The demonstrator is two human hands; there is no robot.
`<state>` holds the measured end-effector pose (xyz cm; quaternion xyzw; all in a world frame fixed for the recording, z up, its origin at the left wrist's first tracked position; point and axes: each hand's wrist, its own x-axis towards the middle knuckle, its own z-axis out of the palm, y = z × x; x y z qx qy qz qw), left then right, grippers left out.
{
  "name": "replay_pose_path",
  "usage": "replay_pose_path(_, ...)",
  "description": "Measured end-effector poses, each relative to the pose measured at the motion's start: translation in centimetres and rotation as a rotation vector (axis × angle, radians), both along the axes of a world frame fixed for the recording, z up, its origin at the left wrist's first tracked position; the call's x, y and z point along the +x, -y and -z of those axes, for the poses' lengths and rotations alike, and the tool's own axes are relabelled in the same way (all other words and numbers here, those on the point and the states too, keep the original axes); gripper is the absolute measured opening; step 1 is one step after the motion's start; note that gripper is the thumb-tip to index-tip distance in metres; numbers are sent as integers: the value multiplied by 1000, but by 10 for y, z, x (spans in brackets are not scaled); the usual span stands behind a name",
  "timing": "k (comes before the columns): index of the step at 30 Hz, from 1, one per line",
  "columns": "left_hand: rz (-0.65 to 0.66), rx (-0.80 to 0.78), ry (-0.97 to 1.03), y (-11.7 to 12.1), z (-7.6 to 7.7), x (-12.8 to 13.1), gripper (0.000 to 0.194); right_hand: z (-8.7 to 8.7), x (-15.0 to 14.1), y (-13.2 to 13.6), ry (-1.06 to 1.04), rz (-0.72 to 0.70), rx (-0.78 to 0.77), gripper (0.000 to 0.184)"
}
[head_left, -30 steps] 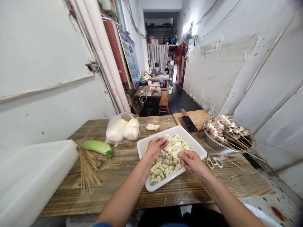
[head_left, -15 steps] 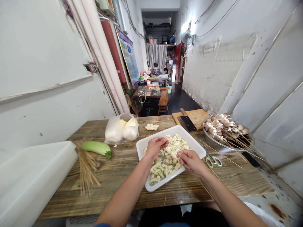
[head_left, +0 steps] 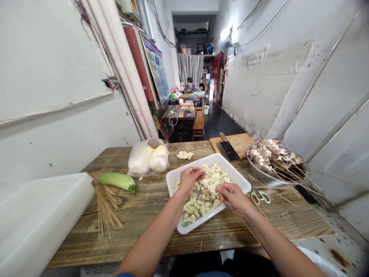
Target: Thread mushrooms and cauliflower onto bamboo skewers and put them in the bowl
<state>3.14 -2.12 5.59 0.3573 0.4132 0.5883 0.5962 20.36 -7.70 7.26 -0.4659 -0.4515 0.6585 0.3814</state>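
Note:
A white plastic tray point(head_left: 241, 186) stands on the wooden table, holding many cut cauliflower florets point(head_left: 194, 207). Over its left half, my left hand point(head_left: 190, 180) is closed, thumb and fingers pinched together; a thin bit shows at the fingertips, too small to name. My right hand point(head_left: 230, 197) is closed too, in a pinch over the tray's right side, close to the florets. What lies between its fingers is hidden. The two hands are apart. Thin wooden skewers point(head_left: 261, 211) lie on the table by my right wrist.
Scissors point(head_left: 260, 197) lie right of the tray. Behind them stands a metal bowl point(head_left: 259, 172) of skewered mushrooms point(head_left: 271, 154). A cleaver point(head_left: 227, 150) rests on a cutting board point(head_left: 242, 144). Leftward are a bagged vegetable point(head_left: 148, 157), a green gourd point(head_left: 117, 181), loose skewers point(head_left: 105, 207) and white containers point(head_left: 43, 215).
My hands, the tray and the florets look the same as before. Far back, the seated person's head has dipped lower.

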Motion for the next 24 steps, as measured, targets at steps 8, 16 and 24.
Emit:
replay_pose_path(8,-20,9,-5,0,0,1,30,-3,0,0,8,3,-11,28)
replay_pose_path(16,-31,20,-18,0,0,1,29,0,0,0,7,-5,9,28)
replay_pose_path(24,-25,61,-77,1,0,2,28,2,0,1,2,3,8,26)
